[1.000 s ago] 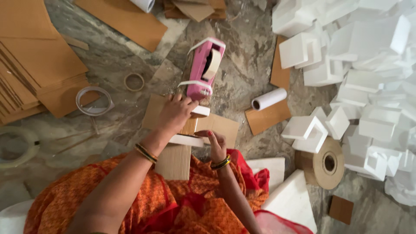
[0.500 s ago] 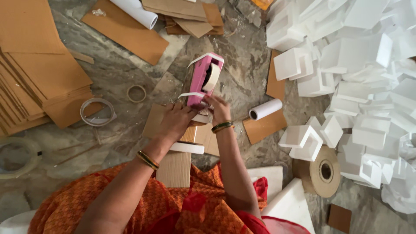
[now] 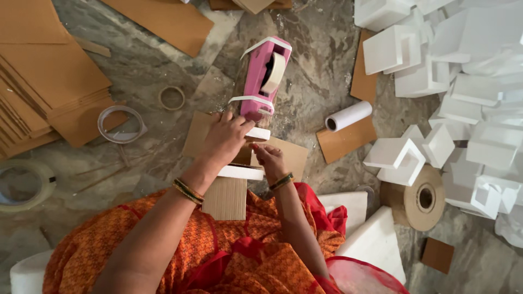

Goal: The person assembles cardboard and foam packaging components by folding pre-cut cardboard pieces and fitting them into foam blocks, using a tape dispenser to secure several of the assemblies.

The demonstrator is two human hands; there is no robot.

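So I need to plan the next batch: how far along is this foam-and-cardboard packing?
Early, it seems. No finished wrapped package is visible. In hand: the left hand presses on a white foam piece over a cardboard sheet, right hand beside it, just below the pink tape dispenser. Left: a big pile of loose foam blocks and a stack of flat cardboard.

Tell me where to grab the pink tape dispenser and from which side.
Grip the pink tape dispenser across its two long flat sides, about mid-body, coming from above. It stands on the floor with its narrow top facing up, and the tape roll sits in the open slot there, so avoid the top. The left hand is nearest, by its near end.
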